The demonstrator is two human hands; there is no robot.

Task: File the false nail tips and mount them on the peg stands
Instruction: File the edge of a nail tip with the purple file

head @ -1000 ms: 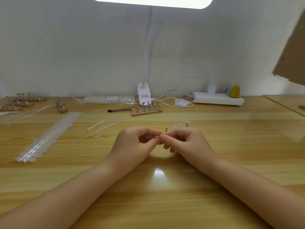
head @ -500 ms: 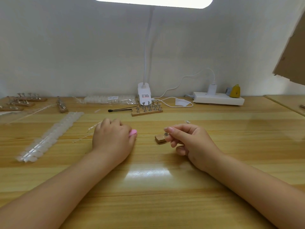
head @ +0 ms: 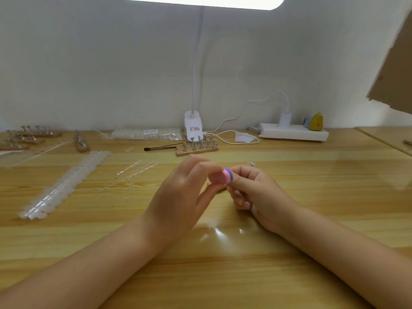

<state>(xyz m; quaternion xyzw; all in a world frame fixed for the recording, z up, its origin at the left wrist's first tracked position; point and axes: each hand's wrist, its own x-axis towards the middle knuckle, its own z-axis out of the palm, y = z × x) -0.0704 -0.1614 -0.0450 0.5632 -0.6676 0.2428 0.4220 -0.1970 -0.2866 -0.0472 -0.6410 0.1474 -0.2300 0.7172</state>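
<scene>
My left hand point(head: 182, 192) holds a small pink, white and purple nail file block point(head: 226, 176) between thumb and fingers, above the middle of the wooden table point(head: 223, 264). My right hand point(head: 256, 192) meets it with fingers curled, pinching something small against the block; the nail tip itself is hidden behind the fingers. A wooden peg stand point(head: 197, 148) with metal pegs stands behind my hands, near the lamp base. A long strip of clear false nail tips point(head: 64, 186) lies to the left.
A clamp lamp point(head: 193, 128) rises at the back centre, with a white power strip point(head: 292, 131) and cable to its right. More peg stands point(head: 33, 137) sit at the far left. A black brush point(head: 160, 148), a bag of tips point(head: 145, 133) and thin plastic sprues point(head: 133, 172) lie nearby.
My left hand reached left, picked up the pink file block and brought it back to the centre. My right hand stayed put with its pinch, and the small peg stand in front is now hidden.
</scene>
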